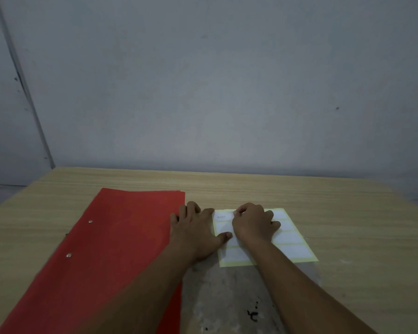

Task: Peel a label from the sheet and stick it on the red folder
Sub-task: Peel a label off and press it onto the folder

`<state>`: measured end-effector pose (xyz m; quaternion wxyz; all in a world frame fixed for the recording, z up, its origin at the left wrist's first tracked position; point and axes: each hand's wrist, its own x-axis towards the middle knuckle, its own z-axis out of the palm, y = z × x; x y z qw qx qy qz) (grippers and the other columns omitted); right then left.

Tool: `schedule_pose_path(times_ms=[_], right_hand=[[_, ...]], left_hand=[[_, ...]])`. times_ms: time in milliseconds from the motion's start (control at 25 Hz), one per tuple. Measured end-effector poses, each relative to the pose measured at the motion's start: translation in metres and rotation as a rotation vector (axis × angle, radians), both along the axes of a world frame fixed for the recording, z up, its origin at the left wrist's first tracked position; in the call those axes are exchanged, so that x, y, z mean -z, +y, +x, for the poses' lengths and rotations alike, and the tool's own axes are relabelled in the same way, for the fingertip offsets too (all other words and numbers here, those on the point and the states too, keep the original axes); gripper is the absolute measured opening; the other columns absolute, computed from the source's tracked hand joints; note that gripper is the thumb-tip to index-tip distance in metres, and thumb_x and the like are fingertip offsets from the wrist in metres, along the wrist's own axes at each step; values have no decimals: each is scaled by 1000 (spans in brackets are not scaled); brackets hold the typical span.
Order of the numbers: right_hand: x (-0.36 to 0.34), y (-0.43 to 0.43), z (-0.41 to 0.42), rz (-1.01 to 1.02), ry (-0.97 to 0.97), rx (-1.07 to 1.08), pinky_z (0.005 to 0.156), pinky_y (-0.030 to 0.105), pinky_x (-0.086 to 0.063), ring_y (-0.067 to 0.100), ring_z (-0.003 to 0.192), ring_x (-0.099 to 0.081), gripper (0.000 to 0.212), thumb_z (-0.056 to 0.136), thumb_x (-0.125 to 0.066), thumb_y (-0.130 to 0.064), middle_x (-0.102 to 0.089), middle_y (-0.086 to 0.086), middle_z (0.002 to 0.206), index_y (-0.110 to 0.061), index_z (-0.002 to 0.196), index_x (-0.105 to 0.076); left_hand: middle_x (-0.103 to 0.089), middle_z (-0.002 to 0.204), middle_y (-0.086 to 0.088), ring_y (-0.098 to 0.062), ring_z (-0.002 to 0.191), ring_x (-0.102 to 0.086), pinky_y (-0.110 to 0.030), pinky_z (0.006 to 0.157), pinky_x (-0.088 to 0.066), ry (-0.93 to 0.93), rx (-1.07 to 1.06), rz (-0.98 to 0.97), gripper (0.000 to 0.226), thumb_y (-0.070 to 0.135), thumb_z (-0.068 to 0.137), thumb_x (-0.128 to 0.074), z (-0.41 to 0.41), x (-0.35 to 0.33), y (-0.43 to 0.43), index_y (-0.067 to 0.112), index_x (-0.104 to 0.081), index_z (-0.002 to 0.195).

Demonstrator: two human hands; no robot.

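Label sheet (290,237) is pressed flat by spread left hand (196,232); far-left label (223,216) is pinched by right hand (253,225); red folder (111,249) lies left.

We get one head view: looking forward and down over the table (299,194), close above it, wall (227,80) filling the upper half.

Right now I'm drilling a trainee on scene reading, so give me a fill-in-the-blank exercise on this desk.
1. The folder lying left of the label sheet is ____ in colour.
2. The left hand lies flat, its thumb resting on the label ____.
3. The right hand picks at the sheet's ____ edge, beside the written label.
4. Everything lies on a ____ table.

Missing words: red; sheet; far; wooden
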<state>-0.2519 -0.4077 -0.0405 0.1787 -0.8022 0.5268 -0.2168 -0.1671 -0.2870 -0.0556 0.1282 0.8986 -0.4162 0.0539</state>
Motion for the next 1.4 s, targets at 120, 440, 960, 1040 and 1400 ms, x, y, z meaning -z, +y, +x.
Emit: schedule_pose_path(times_ms=[120, 440, 960, 1040, 1400], right_hand=[[2, 1, 2, -22, 0, -38, 91, 43, -27, 24, 114, -46, 18, 96, -48, -31, -60, -5, 110, -30, 98, -65], [-6, -4, -5, 122, -110, -54, 88, 40, -23, 23, 112, -48, 10, 97, -48, -28, -59, -9, 94, -30, 91, -56], [-31, 30, 1, 120, -325, -166, 83, 36, -23, 14, 77, -49, 9, 96, -53, -20, -53, -19, 75, -26, 91, -56], [-34, 48, 10, 135, -321, -203, 85, 37, -28, 17, 82, -52, 7, 96, -56, -21, -54, -18, 77, -25, 91, -58], [-36, 123, 76, 252, -639, -398, 72, 26, -45, 18, 85, -66, 7, 88, -72, -14, -66, -7, 83, -15, 93, -68]], left_hand=[[-37, 125, 2, -22, 114, -33, -45, 92, -23, -3, 0, -18, 93, 96, 60, -23, 0, 2, 1, 43, -38, 136], [-36, 127, 2, -22, 116, -31, -44, 91, -21, 11, -20, -33, 92, 94, 60, -25, -1, 5, 1, 45, -39, 136], [-72, 89, 10, -2, 81, -66, -31, 81, -50, 564, -63, -760, 49, 64, 86, -56, 3, -26, 31, 23, -74, 106], [-75, 80, 5, -6, 74, -70, -32, 74, -56, 613, -95, -832, 33, 47, 83, -71, 11, -36, 48, 17, -78, 94], [-76, 80, 0, -12, 78, -72, -30, 82, -57, 601, -179, -868, 16, 25, 77, -81, 75, -54, 136, 16, -80, 90]])
